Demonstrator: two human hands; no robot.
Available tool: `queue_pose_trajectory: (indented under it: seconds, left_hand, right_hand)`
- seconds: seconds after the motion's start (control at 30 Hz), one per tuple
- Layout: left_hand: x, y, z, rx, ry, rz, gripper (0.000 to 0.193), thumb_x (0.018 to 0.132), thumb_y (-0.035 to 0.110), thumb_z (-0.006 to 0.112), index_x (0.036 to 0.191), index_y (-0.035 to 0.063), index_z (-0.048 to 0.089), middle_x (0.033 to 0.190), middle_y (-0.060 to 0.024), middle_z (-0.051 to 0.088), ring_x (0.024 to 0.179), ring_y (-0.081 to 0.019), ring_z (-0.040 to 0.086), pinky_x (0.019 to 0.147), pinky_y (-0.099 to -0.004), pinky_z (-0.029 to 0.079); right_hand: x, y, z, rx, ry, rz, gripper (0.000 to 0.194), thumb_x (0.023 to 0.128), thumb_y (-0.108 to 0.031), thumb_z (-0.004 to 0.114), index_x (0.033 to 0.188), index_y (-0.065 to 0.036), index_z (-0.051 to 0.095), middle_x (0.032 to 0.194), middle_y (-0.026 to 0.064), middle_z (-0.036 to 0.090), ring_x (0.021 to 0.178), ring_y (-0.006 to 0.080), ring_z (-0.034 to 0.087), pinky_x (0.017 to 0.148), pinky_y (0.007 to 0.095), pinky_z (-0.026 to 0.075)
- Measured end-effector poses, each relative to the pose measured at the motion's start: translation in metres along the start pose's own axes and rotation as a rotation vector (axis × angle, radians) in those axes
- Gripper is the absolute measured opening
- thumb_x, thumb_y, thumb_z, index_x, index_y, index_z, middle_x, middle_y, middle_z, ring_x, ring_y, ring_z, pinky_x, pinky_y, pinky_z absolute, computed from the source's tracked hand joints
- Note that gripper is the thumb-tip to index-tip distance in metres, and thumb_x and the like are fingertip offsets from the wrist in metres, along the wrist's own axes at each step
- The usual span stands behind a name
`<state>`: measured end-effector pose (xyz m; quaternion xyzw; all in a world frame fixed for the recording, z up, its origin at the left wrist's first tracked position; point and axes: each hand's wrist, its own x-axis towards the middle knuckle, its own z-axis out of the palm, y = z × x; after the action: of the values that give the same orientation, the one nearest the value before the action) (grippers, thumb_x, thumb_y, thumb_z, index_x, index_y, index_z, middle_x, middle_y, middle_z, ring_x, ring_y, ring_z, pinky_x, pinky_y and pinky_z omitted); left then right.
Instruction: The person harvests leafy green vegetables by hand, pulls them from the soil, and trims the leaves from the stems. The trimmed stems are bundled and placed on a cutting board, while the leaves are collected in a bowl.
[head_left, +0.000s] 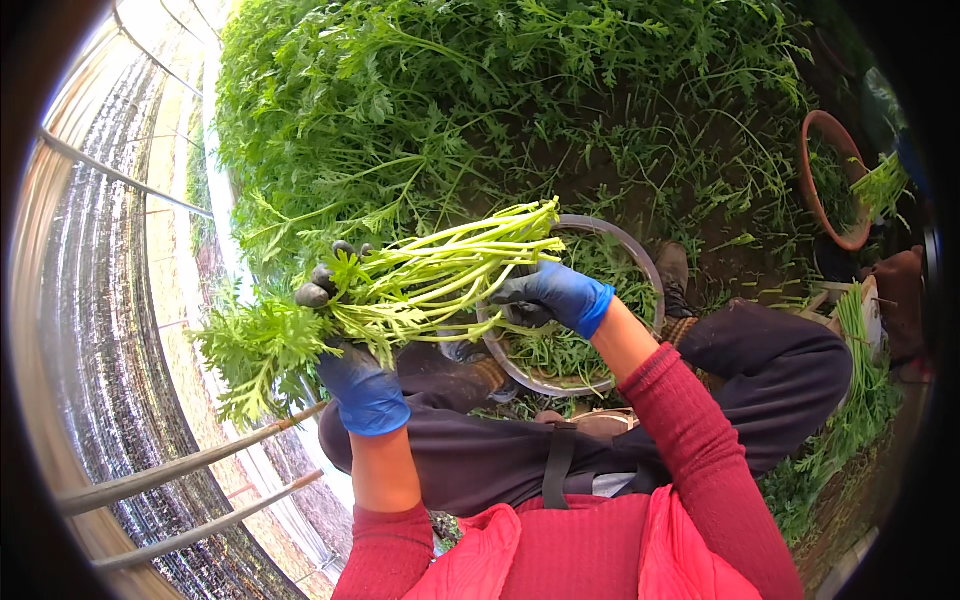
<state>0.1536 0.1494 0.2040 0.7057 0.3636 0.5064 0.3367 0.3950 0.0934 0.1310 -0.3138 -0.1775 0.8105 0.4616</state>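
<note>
My left hand (360, 375), in a blue glove with darkened fingers, is wrapped around a bunch of leafy greens (450, 259) that look like crown daisy. The feathery leaf tops (262, 337) spill out to the left. Pale cut stems point right, some of them spread apart. My right hand (551, 296), gloved the same way, has curled fingers against the lower stems near their cut ends. Whether it grips any stem is hard to make out. Below the right hand stands a round tub (652, 277) holding loose green leaves (559, 356).
Dense growing greens (360, 97) fill the far side, beside cut stubble (645, 165). An orange-brown tub (806, 180) tilts at the right, near more greens. A stack of bunched greens (862, 375) lies beside my right knee. Metal pipes (187, 465) and plastic sheeting border the left.
</note>
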Motion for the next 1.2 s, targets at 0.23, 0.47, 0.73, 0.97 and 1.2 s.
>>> queue_pose_trajectory:
  seconds: [0.23, 0.47, 0.73, 0.97, 1.2]
  left_hand:
    - [0.000, 0.009, 0.001, -0.728, 0.098, -0.274, 0.046, 0.099, 0.022, 0.052, 0.141, 0.0060, 0.039, 0.140, -0.0106, 0.047, 0.122, -0.0226, 0.050, 0.106, -0.0378, 0.042]
    - [0.006, 0.005, -0.011, -0.789, 0.157, -0.289, 0.047, 0.098, 0.022, 0.054, 0.140, 0.0084, 0.041, 0.142, -0.0080, 0.047, 0.124, -0.0226, 0.050, 0.100, -0.0433, 0.048]
    - [0.013, 0.012, 0.014, -0.770, 0.253, -0.302, 0.018, 0.091, 0.019, 0.059, 0.103, 0.0045, 0.058, 0.113, -0.0119, 0.059, 0.111, -0.0266, 0.056, 0.105, -0.0472, 0.042]
    - [0.014, 0.017, 0.019, -0.819, 0.111, -0.291, 0.021, 0.093, 0.014, 0.056, 0.113, 0.0066, 0.054, 0.120, -0.0100, 0.056, 0.122, -0.0241, 0.051, 0.108, -0.0402, 0.039]
    - [0.001, -0.002, 0.000, -0.366, 0.117, -0.266, 0.051, 0.091, -0.004, 0.052, 0.140, 0.0029, 0.040, 0.144, -0.0105, 0.044, 0.128, -0.0221, 0.046, 0.110, -0.0349, 0.036]
  right_hand:
    - [0.006, 0.009, -0.011, 0.005, -0.084, -0.211, 0.018, 0.087, -0.015, 0.066, 0.099, -0.002, 0.064, 0.065, 0.0039, 0.062, 0.048, 0.0084, 0.053, 0.043, 0.0205, 0.039]
    - [-0.035, -0.011, -0.051, -0.586, 0.567, 0.038, 0.030, 0.087, -0.024, 0.071, 0.108, -0.003, 0.066, 0.077, 0.0033, 0.066, 0.057, 0.0064, 0.057, 0.047, 0.0212, 0.046]
    - [-0.034, -0.016, 0.014, -0.951, 0.596, -0.632, 0.036, 0.085, -0.040, 0.069, 0.091, -0.005, 0.071, 0.064, 0.0160, 0.061, 0.059, 0.0293, 0.062, 0.057, 0.0351, 0.048]
    - [-0.033, -0.015, -0.038, -1.223, 0.869, -0.278, 0.032, 0.085, -0.031, 0.068, 0.097, -0.002, 0.070, 0.077, 0.0187, 0.067, 0.068, 0.0281, 0.067, 0.062, 0.0348, 0.051]
    - [-0.062, -0.003, -0.018, -0.584, 0.114, 0.247, 0.054, 0.087, -0.023, 0.069, 0.132, 0.001, 0.052, 0.090, 0.0073, 0.068, 0.060, 0.0083, 0.060, 0.045, 0.0212, 0.045]
